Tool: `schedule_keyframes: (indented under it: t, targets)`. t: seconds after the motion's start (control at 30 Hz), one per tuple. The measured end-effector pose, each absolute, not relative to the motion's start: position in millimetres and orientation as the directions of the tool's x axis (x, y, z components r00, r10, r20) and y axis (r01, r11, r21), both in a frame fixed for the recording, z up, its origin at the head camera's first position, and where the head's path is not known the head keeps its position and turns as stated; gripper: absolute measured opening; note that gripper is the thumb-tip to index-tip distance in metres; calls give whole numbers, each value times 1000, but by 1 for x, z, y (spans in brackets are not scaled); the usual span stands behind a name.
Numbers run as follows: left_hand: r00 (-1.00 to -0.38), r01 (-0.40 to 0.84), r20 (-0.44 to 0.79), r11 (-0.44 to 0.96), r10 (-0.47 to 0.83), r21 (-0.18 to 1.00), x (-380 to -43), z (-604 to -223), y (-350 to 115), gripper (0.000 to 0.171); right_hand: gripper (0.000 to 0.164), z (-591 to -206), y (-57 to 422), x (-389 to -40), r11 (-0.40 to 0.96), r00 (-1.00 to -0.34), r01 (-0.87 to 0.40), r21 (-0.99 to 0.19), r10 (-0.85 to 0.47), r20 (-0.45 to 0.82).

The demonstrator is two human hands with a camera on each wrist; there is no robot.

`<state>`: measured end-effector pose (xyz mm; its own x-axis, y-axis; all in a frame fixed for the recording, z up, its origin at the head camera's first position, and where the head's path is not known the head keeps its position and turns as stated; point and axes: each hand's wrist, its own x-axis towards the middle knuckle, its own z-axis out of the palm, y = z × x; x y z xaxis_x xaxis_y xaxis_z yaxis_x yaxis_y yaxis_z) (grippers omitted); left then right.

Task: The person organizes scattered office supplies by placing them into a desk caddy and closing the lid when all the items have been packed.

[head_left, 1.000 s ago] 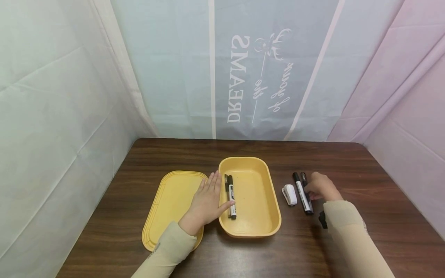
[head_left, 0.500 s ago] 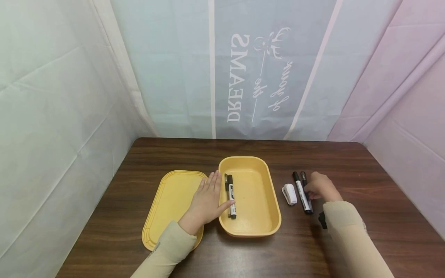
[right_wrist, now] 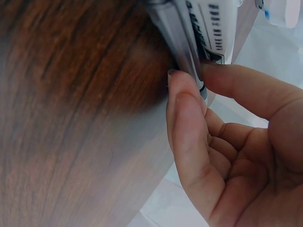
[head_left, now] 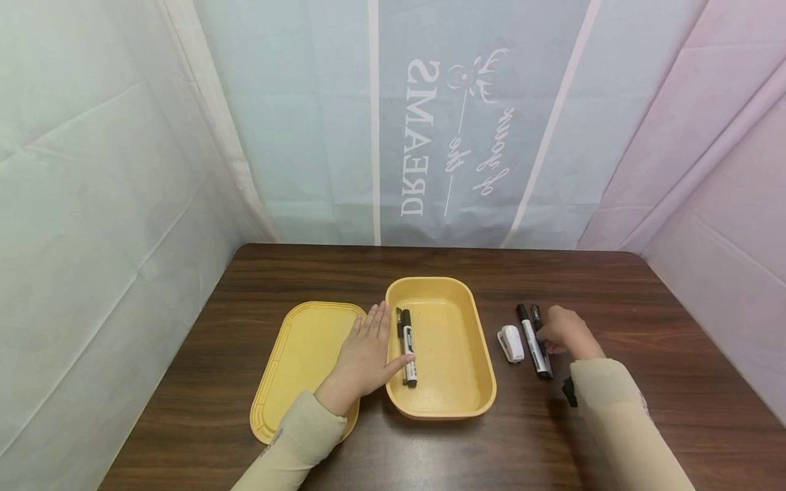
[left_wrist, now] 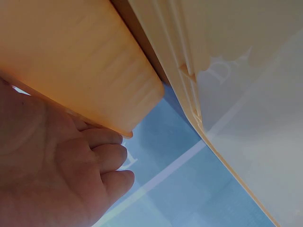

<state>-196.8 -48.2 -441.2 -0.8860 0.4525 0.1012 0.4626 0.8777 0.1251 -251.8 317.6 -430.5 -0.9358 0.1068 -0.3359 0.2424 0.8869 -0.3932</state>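
My left hand (head_left: pixel 362 354) rests with straight fingers against the left rim of the yellow box (head_left: pixel 451 361), its thumb reaching over the rim. Inside the box lie a black-and-white marker (head_left: pixel 409 341) and a slim black pen (head_left: pixel 400 319), side by side. On the table to the right, my right hand (head_left: pixel 568 331) pinches another pen (head_left: pixel 536 315), partly hidden by the fingers. The right wrist view shows thumb and finger on either side of that clear-barrelled pen (right_wrist: pixel 176 38). A second marker (head_left: pixel 533 342) lies just left of it.
A small white stapler (head_left: pixel 511 343) sits between the box and the second marker. The yellow lid (head_left: pixel 301 368) lies flat left of the box, partly under my left forearm. Cloth curtains (head_left: pixel 307 136) stand behind and beside the dark wooden table (head_left: pixel 430 457).
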Motion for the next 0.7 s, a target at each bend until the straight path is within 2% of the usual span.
schedule_keyframes:
  t: [0.7]
  targets:
    - [-887, 461, 77, 876, 454, 145, -200, -430, -48, 91, 11, -421, 320, -256, 872, -922, 268, -410, 107, -373]
